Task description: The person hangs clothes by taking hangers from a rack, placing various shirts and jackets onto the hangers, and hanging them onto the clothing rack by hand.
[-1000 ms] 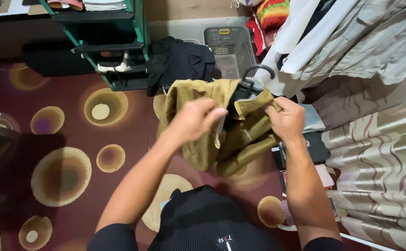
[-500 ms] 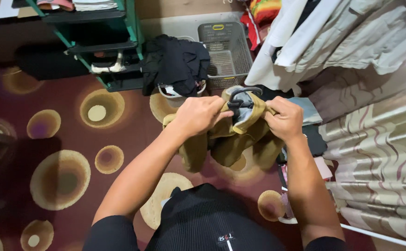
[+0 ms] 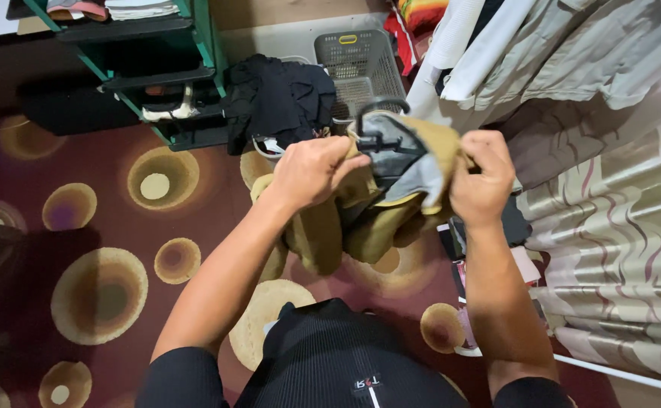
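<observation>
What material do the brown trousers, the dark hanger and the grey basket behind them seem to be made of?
The brown trousers look like matte woven cotton: they fold softly, with a paler grey lining at the waistband. The dark hanger seems to be smooth plastic, though coated metal is possible. The grey basket looks like moulded plastic with a regular lattice of holes. Left hand and right hand grip the waistband.

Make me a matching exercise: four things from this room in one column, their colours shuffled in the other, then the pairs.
Things:
1. trousers held by both hands
2. hanger
3. laundry basket
4. shelf unit

Colours:
A. grey
B. green
C. olive-tan
D. black

Pairs: 1-C, 2-D, 3-A, 4-B
</observation>
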